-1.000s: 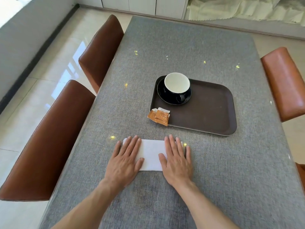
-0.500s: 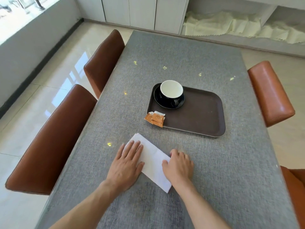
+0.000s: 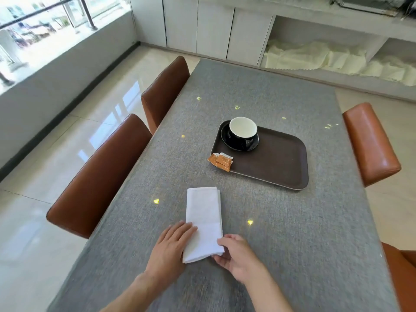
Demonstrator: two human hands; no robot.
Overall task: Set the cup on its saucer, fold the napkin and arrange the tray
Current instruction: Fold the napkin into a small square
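Napkin (image 3: 203, 224): a white folded strip lying lengthwise on the grey table (image 3: 281, 233), well short of the tray (image 3: 276, 163). Your left hand (image 3: 172, 248) rests flat, fingers together, along its near left edge; your right hand (image 3: 236, 255) pinches its near right corner. The cup (image 3: 242, 131) stands on its saucer (image 3: 253, 145) in the tray's far left corner. Orange packets (image 3: 220, 161) overhang the tray's near left rim. Bare cloth lies between napkin and tray.

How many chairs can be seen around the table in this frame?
4. Two chairs on the left side, near and far; one on the right; a fourth at the lower right edge, mostly cut off. Others may be out of frame.
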